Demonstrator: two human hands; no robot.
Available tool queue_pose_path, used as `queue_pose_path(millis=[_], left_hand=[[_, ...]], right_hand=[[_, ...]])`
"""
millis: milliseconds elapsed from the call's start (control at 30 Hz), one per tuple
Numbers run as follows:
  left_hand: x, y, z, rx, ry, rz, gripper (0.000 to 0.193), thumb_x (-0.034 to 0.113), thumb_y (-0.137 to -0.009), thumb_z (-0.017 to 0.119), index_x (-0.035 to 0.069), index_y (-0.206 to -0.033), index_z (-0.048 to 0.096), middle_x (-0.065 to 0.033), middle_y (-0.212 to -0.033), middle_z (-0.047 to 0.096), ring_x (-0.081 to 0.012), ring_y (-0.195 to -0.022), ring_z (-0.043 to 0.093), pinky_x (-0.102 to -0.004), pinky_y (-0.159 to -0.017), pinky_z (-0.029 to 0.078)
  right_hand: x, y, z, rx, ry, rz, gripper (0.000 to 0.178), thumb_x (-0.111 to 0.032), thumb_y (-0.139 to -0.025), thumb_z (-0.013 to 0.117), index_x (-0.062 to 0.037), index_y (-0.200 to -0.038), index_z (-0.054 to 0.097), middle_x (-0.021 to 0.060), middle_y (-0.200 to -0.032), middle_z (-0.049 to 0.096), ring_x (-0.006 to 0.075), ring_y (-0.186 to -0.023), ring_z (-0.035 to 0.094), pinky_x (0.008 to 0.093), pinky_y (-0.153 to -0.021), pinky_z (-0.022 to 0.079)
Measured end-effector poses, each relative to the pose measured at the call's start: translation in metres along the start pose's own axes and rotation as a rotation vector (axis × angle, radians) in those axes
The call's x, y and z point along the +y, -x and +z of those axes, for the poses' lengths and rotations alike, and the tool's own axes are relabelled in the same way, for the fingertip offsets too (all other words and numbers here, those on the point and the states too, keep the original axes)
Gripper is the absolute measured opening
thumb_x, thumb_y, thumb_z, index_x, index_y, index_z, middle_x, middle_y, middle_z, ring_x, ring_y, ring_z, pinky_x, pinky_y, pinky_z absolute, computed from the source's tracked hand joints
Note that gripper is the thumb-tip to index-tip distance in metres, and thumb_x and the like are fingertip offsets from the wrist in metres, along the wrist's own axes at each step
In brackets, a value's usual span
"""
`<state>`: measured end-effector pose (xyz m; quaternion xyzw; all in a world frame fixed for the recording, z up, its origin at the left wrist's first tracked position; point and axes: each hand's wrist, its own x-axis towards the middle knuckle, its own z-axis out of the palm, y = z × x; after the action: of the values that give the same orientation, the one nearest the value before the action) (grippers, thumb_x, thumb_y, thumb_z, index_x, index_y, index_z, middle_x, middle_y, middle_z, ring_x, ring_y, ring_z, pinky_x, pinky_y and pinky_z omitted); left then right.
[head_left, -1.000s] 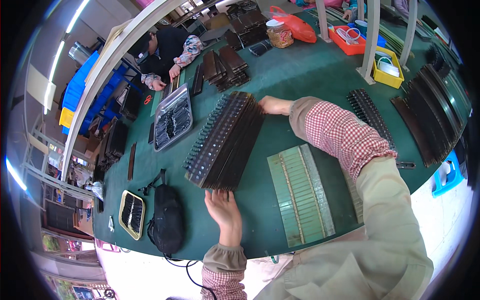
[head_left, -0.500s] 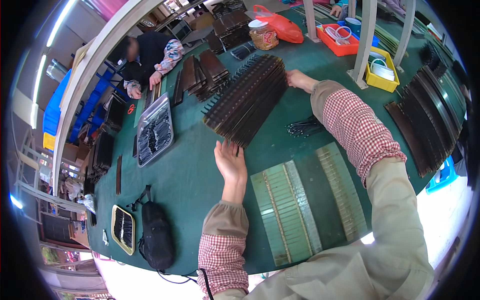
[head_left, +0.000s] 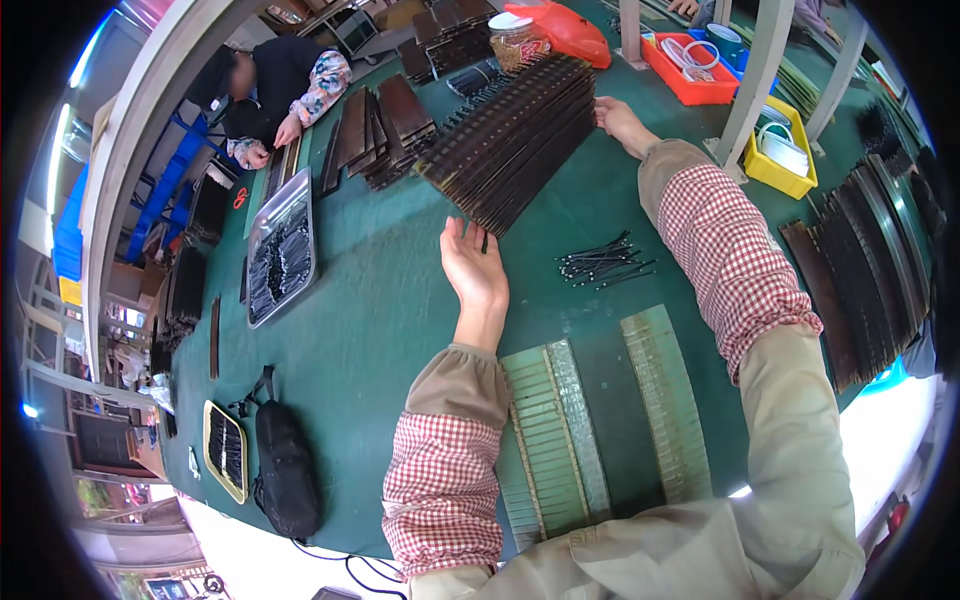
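Note:
A thick stack of long dark brown strips (head_left: 525, 140), with rows of small black pins along its upper edge, is held tilted over the green table. My left hand (head_left: 474, 268) is palm up, its fingers curled under the stack's near left end. At the far right end, my right hand (head_left: 626, 127) grips the stack, with its fingertips partly hidden behind it. Below the stack lies a loose bunch of thin black pins with pale tips (head_left: 603, 262). Nearer to me are a pale green slotted board (head_left: 545, 440) and a second green strip (head_left: 665, 400).
A metal tray of black pieces (head_left: 312, 250) stands left, near a co-worker's hands (head_left: 288, 132). More brown strips (head_left: 405, 110) lie beyond. At right are a red bin (head_left: 690, 85), a yellow bin (head_left: 780, 170), a metal post (head_left: 755, 90) and standing strips (head_left: 860, 270). A black pouch (head_left: 287, 465) lies near left.
Both hands have carried the stack slightly farther away and to the right. The bunch of pins shows more fully. The view has shifted a little.

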<state>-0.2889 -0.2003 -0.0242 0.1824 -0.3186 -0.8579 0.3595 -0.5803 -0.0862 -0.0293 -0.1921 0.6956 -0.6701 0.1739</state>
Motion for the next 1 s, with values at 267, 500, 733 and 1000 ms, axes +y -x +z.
queue_pose_path(millis=[267,500,733,1000], left_hand=[[-0.011,-0.018,0.015,-0.023,0.064,0.03,0.073,0.039,-0.087,0.052,-0.004,-0.135,0.019,-0.0219,-0.133,0.029,-0.0285,-0.125,0.029,-0.0392,-0.111,0.013],[-0.04,-0.036,0.014,-0.093,-0.013,0.064,0.072,0.04,-0.087,0.054,0.001,-0.136,0.019,-0.018,-0.136,0.029,-0.0295,-0.127,0.029,-0.0409,-0.111,0.013],[-0.026,-0.025,0.004,0.131,-0.085,0.025,0.07,0.031,-0.086,0.058,-0.001,-0.136,0.021,-0.0166,-0.13,0.039,-0.0243,-0.122,0.036,-0.0355,-0.106,0.025],[0.059,0.025,-0.02,0.13,-0.159,0.114,0.036,0.009,-0.082,0.058,-0.001,-0.114,0.044,-0.0084,-0.093,0.057,-0.0166,-0.084,0.055,-0.0268,-0.076,0.047]], right_hand=[[0.03,-0.047,-0.002,0.063,-0.125,-0.106,0.044,0.01,-0.083,0.028,0.0028,-0.123,0.045,0.0087,-0.107,0.06,0.0142,-0.093,0.056,0.0235,-0.082,0.043],[0.059,-0.066,-0.02,0.194,0.28,-0.359,0.045,0.008,-0.08,0.034,0.0043,-0.124,0.044,0.0195,-0.117,0.055,0.0269,-0.113,0.052,0.0322,-0.097,0.038],[-0.032,0.025,-0.003,0.247,0.672,-0.055,0.045,0.0,-0.076,0.044,0.0024,-0.121,0.048,0.0219,-0.111,0.058,0.0313,-0.111,0.053,0.0358,-0.094,0.041],[-0.11,0.163,-0.024,-0.422,0.698,-0.188,0.037,-0.005,-0.08,0.052,0.0022,-0.116,0.052,0.0163,-0.103,0.062,0.024,-0.097,0.059,0.0329,-0.084,0.046]])
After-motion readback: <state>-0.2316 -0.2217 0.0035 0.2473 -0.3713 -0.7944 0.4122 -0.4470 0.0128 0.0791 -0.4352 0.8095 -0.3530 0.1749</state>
